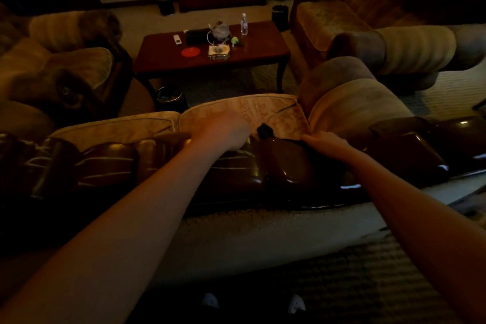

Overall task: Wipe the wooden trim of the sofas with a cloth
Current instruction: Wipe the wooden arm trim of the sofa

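Observation:
The sofa's dark, glossy carved wooden trim point(289, 171) runs along the top of the backrest right in front of me. My left hand point(223, 134) lies on the trim's upper edge with its fingers curled forward over it and hidden. What they hold does not show. A dark cloth point(265, 131) bunches up just to the right of that hand and stretches along the trim's crest to my right hand point(324, 142), which pinches its end. Both forearms reach over the backrest.
Pale seat cushions point(247, 110) lie beyond the trim. A dark wood coffee table point(257, 52) holds a bottle point(244, 24), a red dish point(190, 52) and small items. Armchairs stand left point(68, 66) and right point(349, 16). A small bin point(169, 97) sits by the table.

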